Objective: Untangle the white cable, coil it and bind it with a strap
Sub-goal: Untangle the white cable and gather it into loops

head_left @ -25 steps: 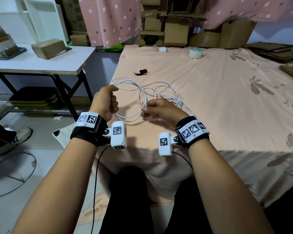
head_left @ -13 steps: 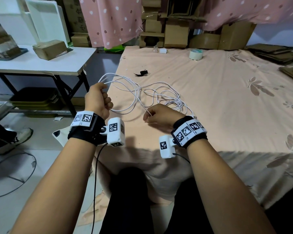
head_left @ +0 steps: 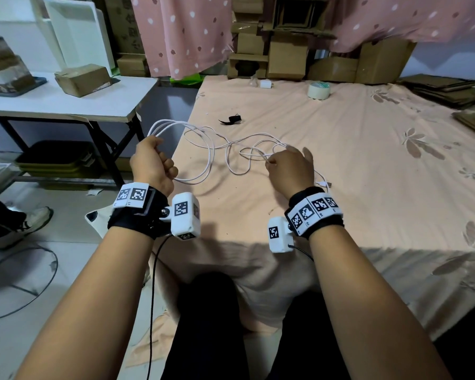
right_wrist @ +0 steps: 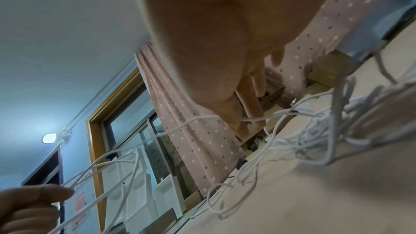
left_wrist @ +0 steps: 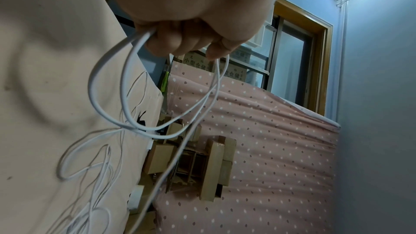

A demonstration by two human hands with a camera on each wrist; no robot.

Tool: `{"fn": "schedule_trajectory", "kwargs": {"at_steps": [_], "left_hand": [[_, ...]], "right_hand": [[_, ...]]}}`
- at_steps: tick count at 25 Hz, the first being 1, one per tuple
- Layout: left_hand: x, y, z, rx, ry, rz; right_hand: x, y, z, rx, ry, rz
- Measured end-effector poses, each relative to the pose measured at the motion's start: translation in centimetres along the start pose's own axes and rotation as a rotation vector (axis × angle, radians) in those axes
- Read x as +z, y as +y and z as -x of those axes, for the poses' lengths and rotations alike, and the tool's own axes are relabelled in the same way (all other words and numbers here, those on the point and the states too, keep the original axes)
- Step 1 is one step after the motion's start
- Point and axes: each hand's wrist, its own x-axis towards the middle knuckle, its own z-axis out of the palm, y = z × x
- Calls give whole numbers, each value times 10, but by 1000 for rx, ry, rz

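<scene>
A thin white cable (head_left: pixel 225 152) lies in loose tangled loops on the peach bed sheet (head_left: pixel 368 174). My left hand (head_left: pixel 151 163) is raised past the bed's left edge, fist curled round several cable loops (left_wrist: pixel 108 84). My right hand (head_left: pixel 288 165) hovers over the tangle and pinches one strand (right_wrist: pixel 249 119) between thumb and forefinger, the other fingers spread. A cable plug (head_left: pixel 324 184) lies just right of that wrist. The black strap (head_left: pixel 232 119) lies farther back on the sheet, untouched.
A roll of tape (head_left: pixel 318 90) and a small white charger (head_left: pixel 265 84) lie at the bed's far end before stacked cardboard boxes (head_left: pixel 285 56). A white table (head_left: pixel 61 100) with a box stands left. Someone's shoe (head_left: pixel 17 226) rests on the floor.
My left hand pulled its loops leftward off the bed's edge and lifted them. The right hand moved forward and right to a new strand, and the tangle spread out between them.
</scene>
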Motion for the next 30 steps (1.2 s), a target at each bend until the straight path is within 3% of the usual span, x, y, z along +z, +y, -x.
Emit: {"fn": "schedule_trajectory", "kwargs": {"at_steps": [5, 8, 11, 16, 21, 25, 30], "left_hand": [[15, -18, 17, -3, -167, -14], [21, -30, 26, 6, -201, -17], [20, -40, 29, -30, -222, 6], [19, -52, 34, -59, -284, 72], [26, -64, 45, 19, -334, -30], [29, -68, 48, 193, -461, -241], [34, -75, 56, 356, -591, -685]], "right_hand": [[0, -31, 1, 118, 69, -610], [-3, -46, 4, 169, 77, -763], [-2, -51, 6, 164, 39, -669], [12, -47, 18, 142, -300, -410], [11, -57, 22, 0, -333, -249], [-5, -58, 24, -154, -430, -78], [-22, -61, 29, -280, -456, -116]]}}
